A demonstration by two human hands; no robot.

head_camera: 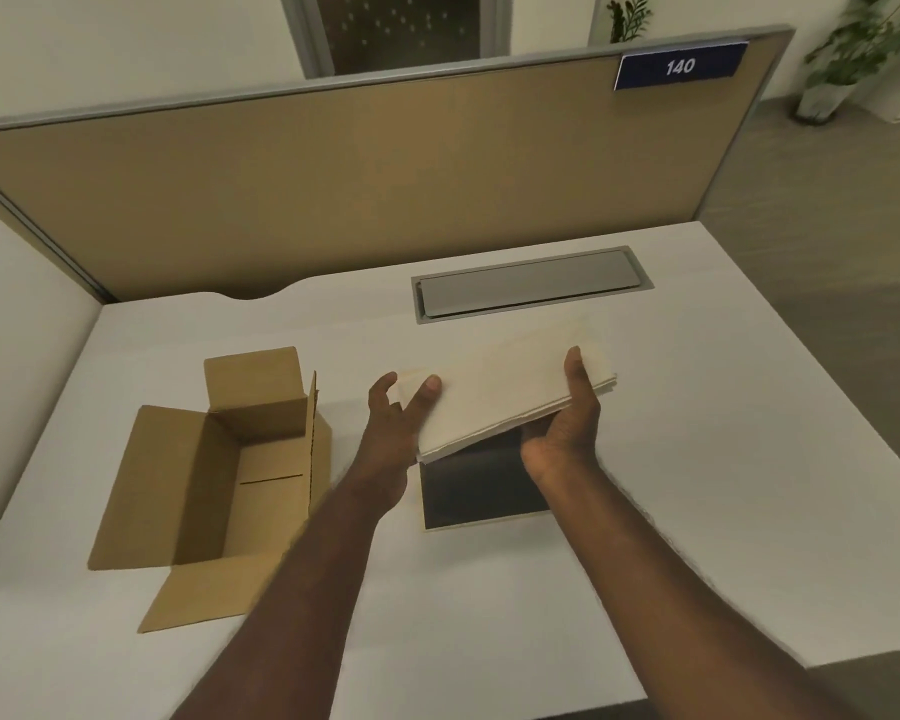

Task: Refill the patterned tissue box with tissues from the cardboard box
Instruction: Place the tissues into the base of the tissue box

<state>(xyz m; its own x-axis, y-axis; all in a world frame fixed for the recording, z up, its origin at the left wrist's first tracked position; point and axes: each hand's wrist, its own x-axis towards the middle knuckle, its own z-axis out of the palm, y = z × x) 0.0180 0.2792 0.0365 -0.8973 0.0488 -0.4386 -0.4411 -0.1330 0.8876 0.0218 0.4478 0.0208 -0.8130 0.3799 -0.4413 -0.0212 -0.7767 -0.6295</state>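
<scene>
white bench [541, 589] under a tan partition [333, 189], numbered plate at its top right corner. off to the left, cardboard box [219, 491] lying flaps-open, looks emptied, well apart from the action. moving right: left hand [393, 439] clamped on the near-left corner of the tissue stack [500, 397], thumb on top, fingers hidden beneath. stack held up and tilted, far-right end higher, hanging directly over the dark opening of the tissue box [481, 491] on the bench; pattern not visible from here, only a pale rim and dark interior. right hand [567, 423] cupped under the right end, thumb pressed over the top edge.

judged light, soft and floppy: loose folded sheets, layers already showing along the near edge, likely to fan out or sag in the middle if gripped at one end only. best pinched at both short ends, squeezed flat. nothing blocking the opening itself; grey cable hatch [531, 283] behind, clear of the path. tight fit at the rim looks the main snag.
</scene>
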